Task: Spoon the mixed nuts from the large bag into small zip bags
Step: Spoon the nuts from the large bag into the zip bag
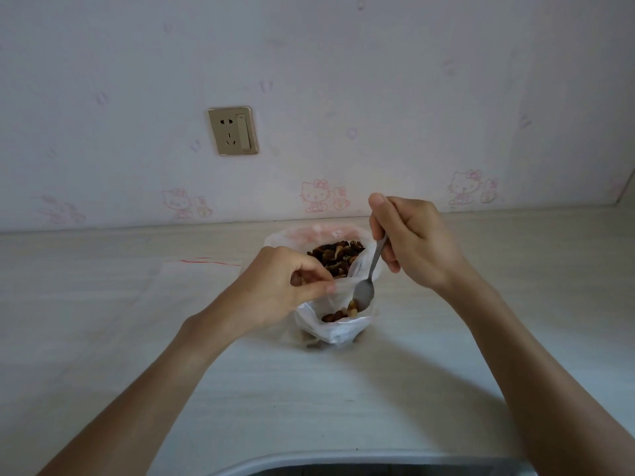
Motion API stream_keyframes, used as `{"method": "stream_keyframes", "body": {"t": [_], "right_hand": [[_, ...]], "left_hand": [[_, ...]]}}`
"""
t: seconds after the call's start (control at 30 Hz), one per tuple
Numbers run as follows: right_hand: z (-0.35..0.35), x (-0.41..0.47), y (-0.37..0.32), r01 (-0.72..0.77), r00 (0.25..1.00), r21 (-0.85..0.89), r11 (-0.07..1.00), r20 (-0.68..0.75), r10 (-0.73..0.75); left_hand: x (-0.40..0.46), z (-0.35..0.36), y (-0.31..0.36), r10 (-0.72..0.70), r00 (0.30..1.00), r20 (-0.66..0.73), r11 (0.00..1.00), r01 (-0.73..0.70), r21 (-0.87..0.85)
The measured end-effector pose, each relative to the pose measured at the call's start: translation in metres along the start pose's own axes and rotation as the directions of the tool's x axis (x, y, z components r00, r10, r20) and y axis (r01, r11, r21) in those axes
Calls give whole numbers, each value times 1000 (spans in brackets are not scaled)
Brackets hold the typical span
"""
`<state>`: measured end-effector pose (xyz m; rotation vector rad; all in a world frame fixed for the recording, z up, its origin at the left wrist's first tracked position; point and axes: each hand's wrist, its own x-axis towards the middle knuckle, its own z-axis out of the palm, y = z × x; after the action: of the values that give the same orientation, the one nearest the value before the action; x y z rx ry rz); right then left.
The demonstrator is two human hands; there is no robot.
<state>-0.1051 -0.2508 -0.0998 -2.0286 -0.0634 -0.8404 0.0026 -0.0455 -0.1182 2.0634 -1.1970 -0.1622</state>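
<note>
A large clear bag (292, 237) of dark mixed nuts (338, 254) stands open near the wall. In front of it sits a small zip bag (338, 329) holding a few nuts. My left hand (278, 286) pinches the small bag's far rim and holds its mouth open. My right hand (412, 242) grips the handle of a metal spoon (366, 292). The spoon's bowl points down inside the small bag's mouth, with nuts right under it.
Flat, empty zip bags with a red stripe (202, 269) lie on the pale counter (343, 389) to the left. A wall socket (233, 130) is on the wall behind. A rounded sink rim (343, 467) shows at the bottom edge.
</note>
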Motion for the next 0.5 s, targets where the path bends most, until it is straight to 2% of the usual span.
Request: {"method": "stream_keyframes", "body": {"t": [0.17,0.27,0.37,0.5], "right_hand": [[11,-9,-12,291,957,-171,941,40,-289],[14,-12,-15,344,939,-115,932,15,-345],[14,-9,-13,269,957,40,962,-120,-263],[10,-2,-4,35,966,250,968,-257,31]], "left_hand": [[-1,-1,-3,-13,1000,-16,999,14,38],[-2,-2,-6,0,999,-52,999,2,32],[-3,-4,-7,0,997,-76,998,5,68],[-4,-7,-9,26,987,-158,998,-17,58]]}}
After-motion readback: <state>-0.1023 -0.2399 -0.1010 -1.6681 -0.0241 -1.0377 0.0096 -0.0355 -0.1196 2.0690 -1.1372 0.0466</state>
